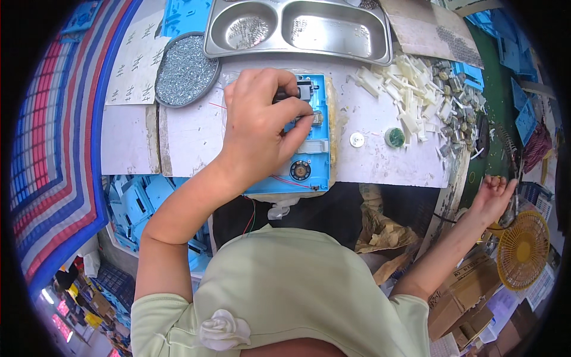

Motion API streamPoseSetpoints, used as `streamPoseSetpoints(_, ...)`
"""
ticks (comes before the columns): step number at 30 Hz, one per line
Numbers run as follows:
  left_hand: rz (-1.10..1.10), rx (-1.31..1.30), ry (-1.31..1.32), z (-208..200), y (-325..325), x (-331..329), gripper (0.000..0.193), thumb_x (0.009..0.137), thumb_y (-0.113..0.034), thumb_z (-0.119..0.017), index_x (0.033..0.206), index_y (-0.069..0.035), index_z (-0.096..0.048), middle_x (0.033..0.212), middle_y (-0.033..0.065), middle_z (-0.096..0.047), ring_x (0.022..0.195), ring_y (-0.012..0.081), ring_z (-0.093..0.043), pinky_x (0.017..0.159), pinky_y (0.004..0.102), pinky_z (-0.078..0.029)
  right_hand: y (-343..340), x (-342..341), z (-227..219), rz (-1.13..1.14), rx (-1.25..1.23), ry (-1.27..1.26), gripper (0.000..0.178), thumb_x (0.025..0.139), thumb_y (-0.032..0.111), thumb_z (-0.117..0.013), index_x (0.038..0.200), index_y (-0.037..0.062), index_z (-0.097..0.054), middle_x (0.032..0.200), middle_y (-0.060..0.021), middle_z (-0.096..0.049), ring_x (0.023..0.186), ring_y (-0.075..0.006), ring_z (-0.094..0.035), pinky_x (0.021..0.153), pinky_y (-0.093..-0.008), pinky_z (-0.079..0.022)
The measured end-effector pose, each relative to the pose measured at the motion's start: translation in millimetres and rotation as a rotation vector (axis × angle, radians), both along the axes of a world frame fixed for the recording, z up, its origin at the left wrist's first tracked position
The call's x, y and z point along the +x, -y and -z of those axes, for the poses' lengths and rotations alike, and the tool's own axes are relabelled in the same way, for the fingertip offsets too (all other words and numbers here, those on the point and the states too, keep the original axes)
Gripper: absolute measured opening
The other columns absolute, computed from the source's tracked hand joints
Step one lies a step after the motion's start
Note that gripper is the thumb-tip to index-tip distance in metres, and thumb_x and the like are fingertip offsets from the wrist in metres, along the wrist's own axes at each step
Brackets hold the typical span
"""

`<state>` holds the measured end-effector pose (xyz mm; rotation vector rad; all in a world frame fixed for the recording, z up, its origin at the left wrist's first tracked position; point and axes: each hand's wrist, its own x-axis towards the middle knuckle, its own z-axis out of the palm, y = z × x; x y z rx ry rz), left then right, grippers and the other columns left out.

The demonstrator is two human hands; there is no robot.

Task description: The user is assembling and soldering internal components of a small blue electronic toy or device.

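Observation:
My left hand is over a blue plastic housing on the white worktable. Its thumb and index finger are pinched beside a small metal part in the housing; what lies between the fingertips is mostly hidden. A black part sits higher in the housing, and a round speaker with thin red wires is near its lower end. Off the table's right side, my right hand is raised with curled fingers, close to a hanging coiled cord. Whatever those fingers grip is too small to make out.
A grey bowl of screws stands at the left, below a steel tray. White plastic parts and small metal motors are heaped at the right. A white disc and green round piece lie nearer. A yellow fan stands beyond my right forearm.

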<state>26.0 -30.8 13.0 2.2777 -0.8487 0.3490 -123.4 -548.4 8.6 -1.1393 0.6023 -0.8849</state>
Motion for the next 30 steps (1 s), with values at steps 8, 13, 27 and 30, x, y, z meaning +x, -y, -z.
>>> streamPoseSetpoints(8, -0.031, 0.043, -0.034, -1, 2, 1, 0.014, 0.071, -0.012, -0.082, 0.084, -0.011, -0.075, 0.103, 0.0054, -0.057, 0.097, 0.0262, -0.050, 0.086, 0.0401, -0.037, 22, -1, -7, 0.302, -0.123, -0.041, 0.018, 0.100, 0.012, -0.068, 0.089, 0.0027, -0.056, 0.075, -0.0040, -0.051, 0.064, -0.0158, -0.047, 0.062, -0.0334, -0.044)
streamPoseSetpoints(13, -0.040, 0.050, -0.041, -2, 2, 1, 0.014, 0.070, -0.012, -0.082, 0.083, -0.011, -0.075, 0.103, 0.0053, -0.057, 0.097, 0.0260, -0.050, 0.087, 0.0399, -0.036, 15, -70, -32, 0.193, -0.252, 0.128, 0.021, 0.097, 0.018, -0.060, 0.086, 0.0006, -0.060, 0.078, -0.0099, -0.058, 0.068, -0.0225, -0.054, 0.073, -0.0411, -0.056)
streamPoseSetpoints(27, -0.013, 0.105, -0.083, -6, 2, 5, 0.014, 0.071, -0.011, -0.081, 0.084, -0.012, -0.075, 0.104, 0.0057, -0.056, 0.100, 0.0266, -0.050, 0.088, 0.0409, -0.036, -269, 61, 14, -0.764, -0.635, 0.099, 0.023, 0.081, 0.005, -0.071, 0.102, -0.0028, -0.064, 0.086, -0.0100, -0.058, 0.083, -0.0212, -0.049, 0.076, -0.0331, -0.040)
streamPoseSetpoints(30, -0.011, 0.109, -0.069, -6, 1, 5, 0.015, 0.071, -0.011, -0.081, 0.085, -0.012, -0.075, 0.105, 0.0059, -0.056, 0.101, 0.0266, -0.050, 0.089, 0.0413, -0.036, -271, 62, 12, -0.787, -0.607, 0.102, 0.024, 0.081, 0.006, -0.072, 0.102, -0.0028, -0.064, 0.086, -0.0100, -0.059, 0.082, -0.0211, -0.049, 0.075, -0.0339, -0.041)
